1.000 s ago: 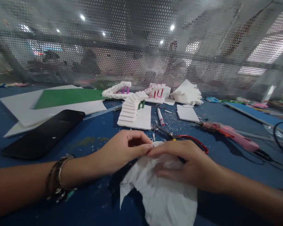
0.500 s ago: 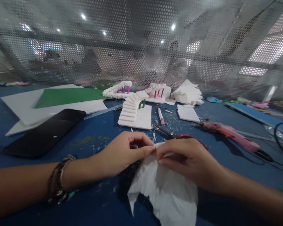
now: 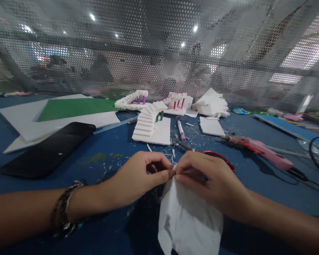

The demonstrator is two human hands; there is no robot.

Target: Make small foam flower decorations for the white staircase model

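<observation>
A thin, crumpled white tissue (image 3: pixel 191 216) hangs down from between my two hands, above the near part of the blue table. My left hand (image 3: pixel 142 173) pinches its top edge between thumb and fingertips. Right beside it, my right hand (image 3: pixel 210 177) pinches the same edge, the fingertips of both hands almost touching. Behind my right hand lie scissors with a red handle (image 3: pixel 223 159), partly hidden by the hand. Just beyond the hands stands a small white model staircase (image 3: pixel 146 124) with green posts on a white base.
A black phone (image 3: pixel 50 148) lies left, near white sheets and a green sheet (image 3: pixel 74 109). A pink glue gun (image 3: pixel 266 152) with a cord lies right. Farther back are a marker (image 3: pixel 181 130), a white square (image 3: pixel 212 126), a tissue pile (image 3: pixel 211 102) and other small models.
The hanging tissue has shifted and gathered in, its left edge swinging to the right. My fingertips stay pinched together at its top edge, with a slight shift of the hands.
</observation>
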